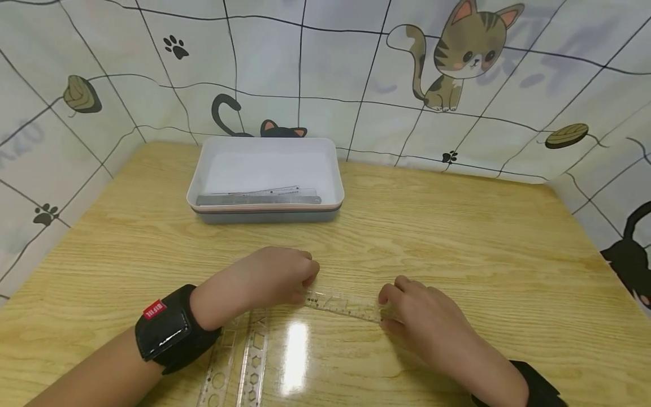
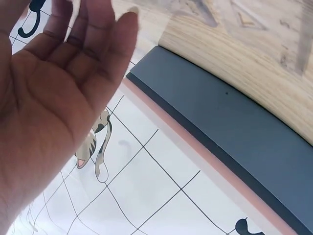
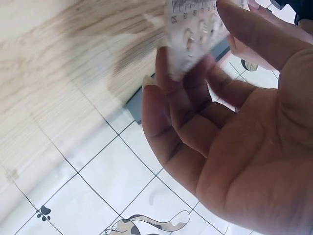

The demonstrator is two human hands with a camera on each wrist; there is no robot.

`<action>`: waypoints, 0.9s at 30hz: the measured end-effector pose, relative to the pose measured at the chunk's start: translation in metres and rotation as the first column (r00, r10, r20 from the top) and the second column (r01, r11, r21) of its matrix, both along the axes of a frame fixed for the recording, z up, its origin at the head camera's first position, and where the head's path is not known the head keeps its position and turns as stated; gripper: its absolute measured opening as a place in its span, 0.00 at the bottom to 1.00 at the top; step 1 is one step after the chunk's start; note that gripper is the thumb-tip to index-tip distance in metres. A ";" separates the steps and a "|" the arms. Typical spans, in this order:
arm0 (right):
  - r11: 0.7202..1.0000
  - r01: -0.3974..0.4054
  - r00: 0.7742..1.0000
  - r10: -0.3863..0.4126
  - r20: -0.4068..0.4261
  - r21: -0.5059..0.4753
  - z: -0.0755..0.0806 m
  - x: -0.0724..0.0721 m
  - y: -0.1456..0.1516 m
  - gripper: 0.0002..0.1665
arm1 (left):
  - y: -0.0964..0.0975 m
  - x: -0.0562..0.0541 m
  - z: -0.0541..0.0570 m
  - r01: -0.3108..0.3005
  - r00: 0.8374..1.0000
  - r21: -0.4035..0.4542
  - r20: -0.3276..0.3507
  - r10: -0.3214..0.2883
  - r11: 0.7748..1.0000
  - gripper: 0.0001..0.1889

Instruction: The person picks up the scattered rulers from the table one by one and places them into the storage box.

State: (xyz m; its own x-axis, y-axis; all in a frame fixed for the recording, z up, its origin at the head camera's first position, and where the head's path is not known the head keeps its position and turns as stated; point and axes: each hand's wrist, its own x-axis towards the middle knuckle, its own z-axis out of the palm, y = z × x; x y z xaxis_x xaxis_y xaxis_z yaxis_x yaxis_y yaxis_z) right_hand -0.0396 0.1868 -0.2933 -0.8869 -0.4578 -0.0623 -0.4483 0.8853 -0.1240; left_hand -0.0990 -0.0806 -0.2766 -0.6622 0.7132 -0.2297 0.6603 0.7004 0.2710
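- Head view: hands at both ends of a clear ruler (image 1: 343,303) on the bench (image 1: 458,237); left hand (image 1: 269,277) curled, its grasp unclear.
- Left wrist view: palm relaxed, fingers straight.
- Right wrist view: right hand (image 3: 234,122) pinching the ruler end; a thin grasp, likely to slip.

1. Table (image 1: 458,237): light wood-grain top, smooth, glossy enough to throw a bright glare patch near the front edge.
2. Clear ruler (image 1: 343,304): transparent plastic, smooth, with printed markings and cut-out shapes.
3. Stencil rulers (image 1: 239,362): transparent plastic, smooth, with cut-out shapes.
4. Tray (image 1: 203,169): white plastic, matt, smooth; pink and grey bands along its lower edge.
5. Steel ruler (image 1: 258,199) in the tray: grey metal, dull sheen.
6. Wrist strap (image 1: 170,336): black, partly shiny, red label.
7. Wall covering (image 1: 356,68): smooth printed sheet, matt.
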 end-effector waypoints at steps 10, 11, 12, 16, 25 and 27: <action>0.989 0.033 0.997 -0.023 0.067 -0.141 0.007 -0.009 0.001 0.06 | -0.007 0.000 0.005 0.074 0.992 0.070 -0.105 -0.066 0.995 0.11; 0.983 0.042 0.995 -0.025 0.098 -0.177 0.009 -0.011 0.002 0.05 | -0.008 0.000 0.006 0.059 0.993 0.063 -0.104 -0.053 0.996 0.09; 0.974 0.047 0.992 -0.020 0.127 -0.220 0.010 -0.013 0.002 0.05 | -0.009 0.000 0.008 0.046 0.994 0.057 -0.101 -0.041 0.997 0.07; 0.909 0.066 0.973 0.033 0.229 -0.411 0.013 -0.019 0.003 0.09 | -0.009 0.002 0.016 0.020 0.992 0.058 -0.127 -0.012 0.998 0.09; 0.711 0.183 0.867 0.209 0.453 -0.678 0.011 -0.024 0.006 0.15 | 0.007 0.013 0.019 0.239 0.821 0.097 -0.552 -0.147 0.966 0.20; 0.698 0.197 0.851 0.227 0.473 -0.689 0.011 -0.025 0.005 0.16 | 0.007 0.013 0.019 0.249 0.804 0.096 -0.576 -0.150 0.964 0.16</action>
State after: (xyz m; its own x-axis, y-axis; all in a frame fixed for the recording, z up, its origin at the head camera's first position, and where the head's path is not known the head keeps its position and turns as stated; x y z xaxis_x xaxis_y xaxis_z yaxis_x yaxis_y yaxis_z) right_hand -0.0648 0.1917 -0.2826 -0.8147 -0.5632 -0.1381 -0.1473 0.4314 -0.8900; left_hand -0.0863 -0.0737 -0.2579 -0.4789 0.8373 0.2638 0.8514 0.5163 -0.0929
